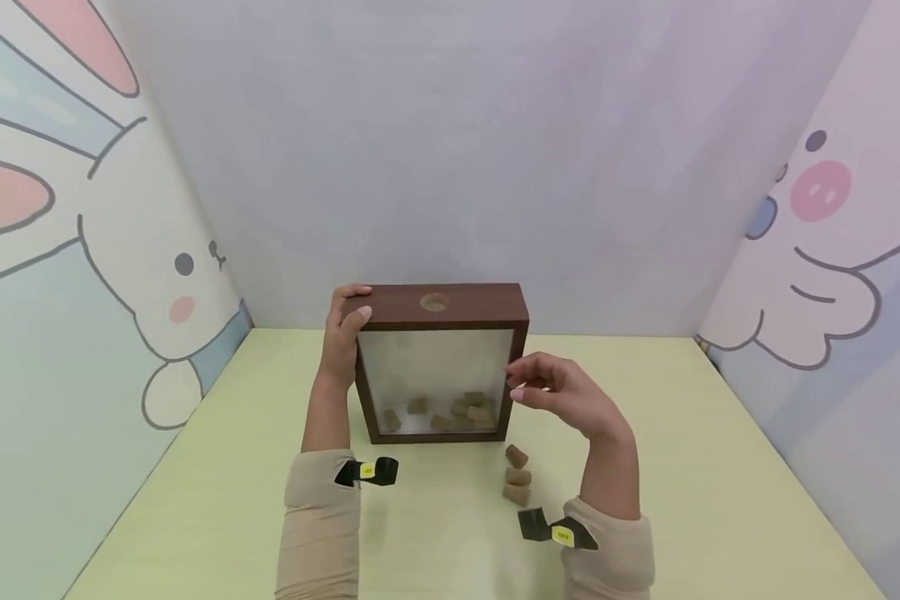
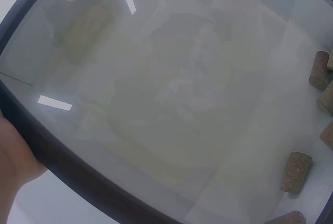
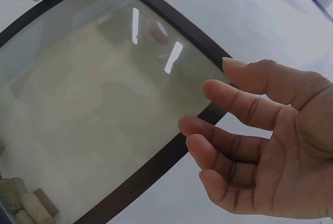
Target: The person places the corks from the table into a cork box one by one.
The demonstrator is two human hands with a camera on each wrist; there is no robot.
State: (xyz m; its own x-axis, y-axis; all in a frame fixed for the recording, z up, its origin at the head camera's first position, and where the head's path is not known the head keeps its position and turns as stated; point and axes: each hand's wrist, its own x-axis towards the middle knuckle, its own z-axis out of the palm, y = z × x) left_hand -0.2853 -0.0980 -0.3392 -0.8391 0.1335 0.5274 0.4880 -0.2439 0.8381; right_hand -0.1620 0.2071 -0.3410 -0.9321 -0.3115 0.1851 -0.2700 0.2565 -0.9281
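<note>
A dark brown wooden shadow box point(image 1: 450, 310) with a clear front stands upright on the table, a round hole in its top. Several corks point(image 1: 476, 412) lie inside along its bottom, more of them toward the right. My left hand point(image 1: 341, 342) grips the box's upper left corner, thumb at the front edge and fingers over the top. Beside the box's right edge is my right hand point(image 1: 566, 392), its fingers loosely bent with nothing between them. The right wrist view shows that palm point(image 3: 270, 141) bare, the fingertips close to the dark frame point(image 3: 151, 169).
Three loose corks point(image 1: 517, 477) lie in a short column on the pale yellow-green table point(image 1: 720, 500), in front of the box's right corner. A plain pale wall point(image 1: 495, 150) rises behind, with cartoon-printed panels point(image 1: 187, 308) on both sides.
</note>
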